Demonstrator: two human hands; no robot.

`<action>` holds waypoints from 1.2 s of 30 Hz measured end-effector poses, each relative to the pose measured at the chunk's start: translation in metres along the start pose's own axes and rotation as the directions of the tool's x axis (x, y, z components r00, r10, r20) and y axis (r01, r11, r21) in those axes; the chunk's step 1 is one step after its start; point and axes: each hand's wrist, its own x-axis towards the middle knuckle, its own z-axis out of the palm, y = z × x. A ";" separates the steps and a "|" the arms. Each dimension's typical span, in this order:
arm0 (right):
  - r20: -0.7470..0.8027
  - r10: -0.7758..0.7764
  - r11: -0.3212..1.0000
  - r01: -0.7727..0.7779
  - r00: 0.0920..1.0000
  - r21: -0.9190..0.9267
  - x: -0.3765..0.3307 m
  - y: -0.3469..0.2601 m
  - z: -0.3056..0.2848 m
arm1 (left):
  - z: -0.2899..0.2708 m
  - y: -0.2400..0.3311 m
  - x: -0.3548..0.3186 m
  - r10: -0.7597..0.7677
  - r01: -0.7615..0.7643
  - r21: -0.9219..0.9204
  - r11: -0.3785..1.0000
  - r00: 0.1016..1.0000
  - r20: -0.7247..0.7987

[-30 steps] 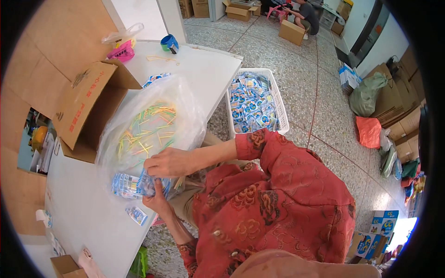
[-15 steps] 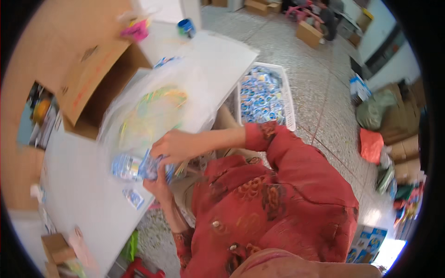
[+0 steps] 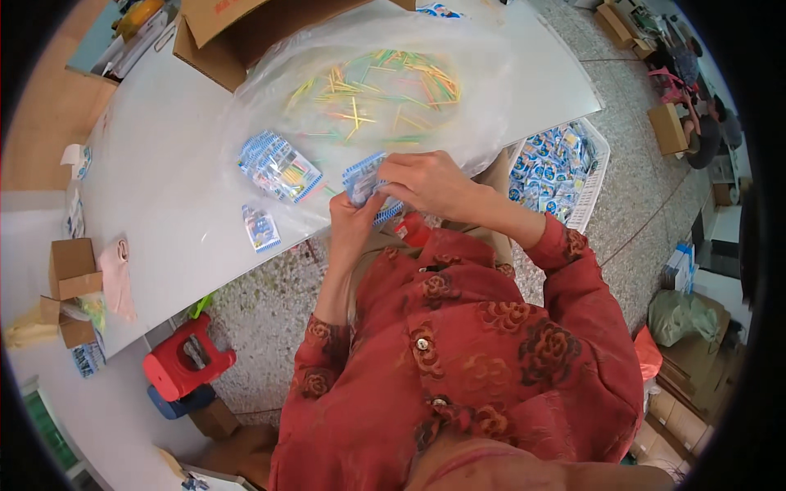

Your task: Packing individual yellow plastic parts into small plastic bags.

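Note:
Just over the table's near edge, both my hands are closed on a small blue-and-white packet (image 3: 361, 177). My left hand (image 3: 352, 219) pinches its lower part, while my right hand (image 3: 427, 185) grips its right side and hides some of it. More blue-and-white packaging shows below my fingers. Left of my hands, a fanned pile of packets (image 3: 278, 168) lies on the white table (image 3: 155, 184). A single packet (image 3: 260, 227) rests nearer the edge. Beyond my hands spreads a clear plastic sheet or bag (image 3: 270, 106) with thin yellow, green and pink sticks (image 3: 358, 114) on it.
An open cardboard box (image 3: 221, 61) stands at the table's back left. On the floor to the right sits a white basket (image 3: 602, 164) full of packets. A red stool (image 3: 176, 360) stands at lower left. A person (image 3: 720, 131) crouches by boxes at far right.
My view has turned, so the table and basket appear shifted. Both hands stay closed on packaging, now apart from the pile that they were beside or touching earlier.

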 end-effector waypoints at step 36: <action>0.026 0.495 0.650 -0.350 0.869 -0.675 0.056 0.252 -0.065 | 0.002 -0.011 0.027 -0.026 -0.006 -0.198 0.980 0.987 -0.158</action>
